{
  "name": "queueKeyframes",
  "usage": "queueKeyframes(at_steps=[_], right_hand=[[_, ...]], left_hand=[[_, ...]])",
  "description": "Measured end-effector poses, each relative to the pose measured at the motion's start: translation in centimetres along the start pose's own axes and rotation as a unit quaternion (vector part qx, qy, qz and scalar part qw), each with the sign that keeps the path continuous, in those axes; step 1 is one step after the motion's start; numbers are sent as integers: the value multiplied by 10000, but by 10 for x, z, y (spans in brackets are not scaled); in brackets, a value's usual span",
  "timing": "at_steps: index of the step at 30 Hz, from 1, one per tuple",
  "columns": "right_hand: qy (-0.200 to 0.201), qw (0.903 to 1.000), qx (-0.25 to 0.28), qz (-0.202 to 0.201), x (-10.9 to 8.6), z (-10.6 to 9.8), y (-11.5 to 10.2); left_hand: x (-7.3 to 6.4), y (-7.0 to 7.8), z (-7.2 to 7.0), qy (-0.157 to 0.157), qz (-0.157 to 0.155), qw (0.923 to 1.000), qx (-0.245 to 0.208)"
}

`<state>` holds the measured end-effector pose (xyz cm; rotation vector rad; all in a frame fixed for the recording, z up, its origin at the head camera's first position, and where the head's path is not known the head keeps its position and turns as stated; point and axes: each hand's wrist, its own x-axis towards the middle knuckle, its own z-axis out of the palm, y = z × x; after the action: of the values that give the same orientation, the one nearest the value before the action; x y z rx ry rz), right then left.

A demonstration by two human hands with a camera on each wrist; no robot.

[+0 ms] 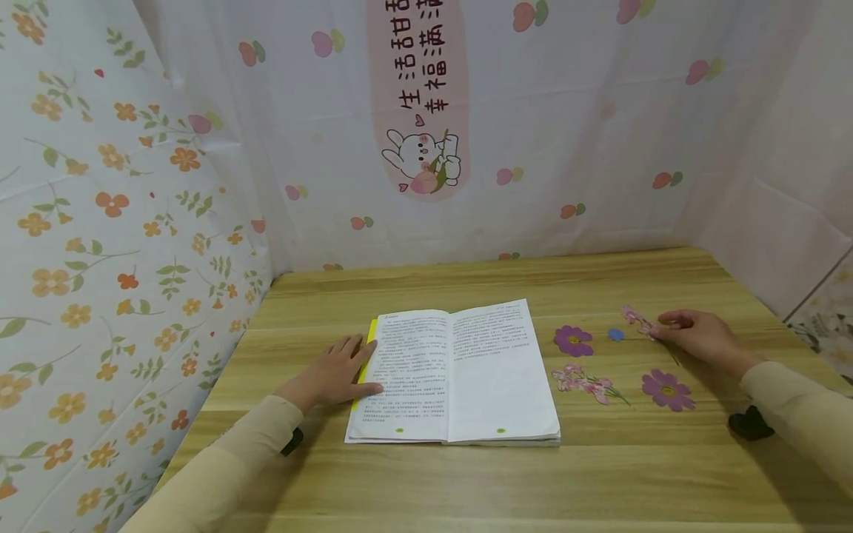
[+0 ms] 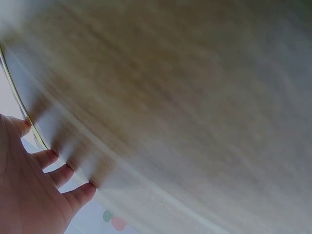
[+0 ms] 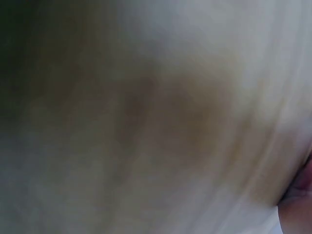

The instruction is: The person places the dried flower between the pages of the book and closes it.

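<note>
An open book (image 1: 496, 392) with printed pages lies flat on the wooden table. My left hand (image 1: 333, 376) rests at its left edge, the thumb on the left page and the other fingers spread on the table beside the yellow cover edge. In the left wrist view the fingertips of the left hand (image 2: 36, 180) touch the tabletop. To the right of the book, my right hand (image 1: 703, 342) pinches a pink pressed flower sprig (image 1: 634, 318) between thumb and fingers, its thin stem pointing down. The right wrist view catches only a sliver of the right hand (image 3: 296, 209).
Between book and right hand lie a purple pressed flower (image 1: 573, 340), a small blue flower (image 1: 616, 334) and another pink sprig (image 1: 585, 383). A second purple flower (image 1: 668, 390) lies nearer the right sleeve. Patterned cloth (image 1: 566, 148) hangs behind the wooden table (image 1: 426, 488).
</note>
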<state>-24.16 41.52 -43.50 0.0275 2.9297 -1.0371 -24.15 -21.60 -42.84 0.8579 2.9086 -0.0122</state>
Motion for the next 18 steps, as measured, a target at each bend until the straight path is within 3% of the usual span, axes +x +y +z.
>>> queueKeyframes(at_steps=[6,18], right_hand=[[285,9995,-86,-43,-1,6,0],[307,9993,163,96,-4,8,1]], left_hand=[[-1,0,-1,54,48,10000,15],[0,1,-1,29,-8,10000,-9]])
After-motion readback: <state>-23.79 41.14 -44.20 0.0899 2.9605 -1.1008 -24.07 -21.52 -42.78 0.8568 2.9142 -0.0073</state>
